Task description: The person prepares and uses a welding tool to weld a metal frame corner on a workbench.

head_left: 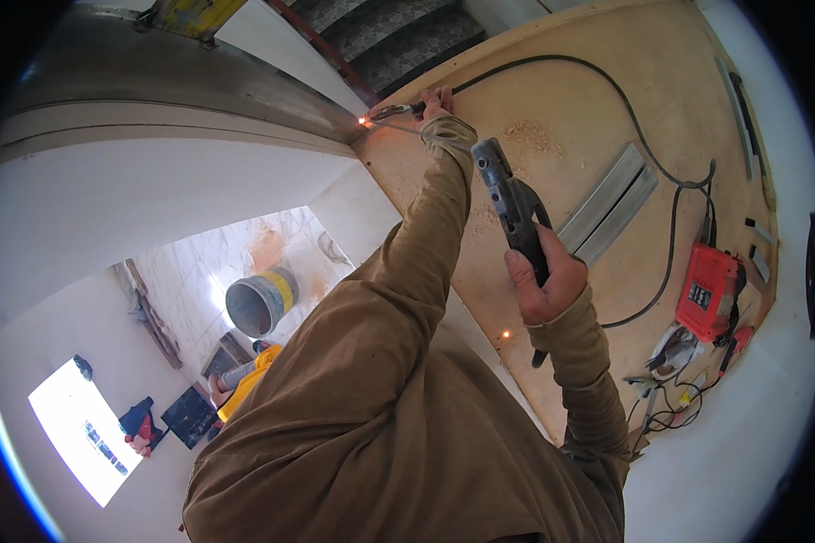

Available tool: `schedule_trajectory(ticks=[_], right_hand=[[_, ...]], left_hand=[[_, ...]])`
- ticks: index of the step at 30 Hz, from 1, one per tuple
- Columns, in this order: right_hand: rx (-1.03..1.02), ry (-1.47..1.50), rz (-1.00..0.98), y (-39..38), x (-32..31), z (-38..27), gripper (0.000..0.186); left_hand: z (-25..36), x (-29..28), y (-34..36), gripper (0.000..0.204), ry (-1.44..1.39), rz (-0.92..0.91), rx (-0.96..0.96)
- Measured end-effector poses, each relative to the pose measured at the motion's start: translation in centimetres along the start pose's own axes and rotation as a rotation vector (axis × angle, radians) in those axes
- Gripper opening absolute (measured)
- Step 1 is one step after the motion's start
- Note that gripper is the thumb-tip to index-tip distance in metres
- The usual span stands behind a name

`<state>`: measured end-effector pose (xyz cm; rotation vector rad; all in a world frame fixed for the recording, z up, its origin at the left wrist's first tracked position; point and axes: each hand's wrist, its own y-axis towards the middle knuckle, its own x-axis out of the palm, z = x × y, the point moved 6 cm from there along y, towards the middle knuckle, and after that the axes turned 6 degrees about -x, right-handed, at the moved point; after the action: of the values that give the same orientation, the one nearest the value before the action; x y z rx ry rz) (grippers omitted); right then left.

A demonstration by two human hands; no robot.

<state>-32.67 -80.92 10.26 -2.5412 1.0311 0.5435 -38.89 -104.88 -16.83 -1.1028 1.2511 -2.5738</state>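
My right hand [551, 276] is closed around the handle of a black welding electrode holder [519, 213], held over the board. A thin grey welding rod [406, 129] runs from the holder's head, past my left wrist, toward a bright orange glow [364, 121] at the end of a metal beam [244, 86]. Beside the glow, my left hand [437, 101] grips a welding ground clamp [395, 110]. Its jaws reach the beam's end; their exact contact is hard to see. A black cable [598, 68] curves away from the clamp.
Two grey metal bars [611, 204] lie on the plywood board [516, 100], near wood shavings [530, 136]. A red welding machine [708, 291] and tangled cords sit at right. An orange spark [506, 335] glows near the board's edge. Below left are a bucket [255, 306] and a person in yellow [249, 385].
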Motion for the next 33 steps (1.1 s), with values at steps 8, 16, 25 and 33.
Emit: schedule_trajectory(ticks=[8, 16, 25, 33], right_hand=[[-0.056, 0.004, 0.036, 0.2, 0.3, -0.3, 0.031], [-0.011, 0.031, 0.043, 0.0, 0.0, -0.4, 0.032], [-0.006, 0.038, 0.049, -0.1, -0.2, 0.1, 0.032], [-0.044, 0.006, 0.032, -0.1, 0.2, -0.4, 0.032]], left_hand=[[-0.7, -0.9, 2.1, 0.034, 0.032, -0.048, -0.031], [-0.4, -0.2, 0.8, 0.037, 0.09, -0.033, 0.053], [-0.1, 0.2, -0.5, 0.034, 0.076, 0.031, -0.023], [-0.1, -0.1, 0.7, 0.033, -0.019, 0.022, 0.035]])
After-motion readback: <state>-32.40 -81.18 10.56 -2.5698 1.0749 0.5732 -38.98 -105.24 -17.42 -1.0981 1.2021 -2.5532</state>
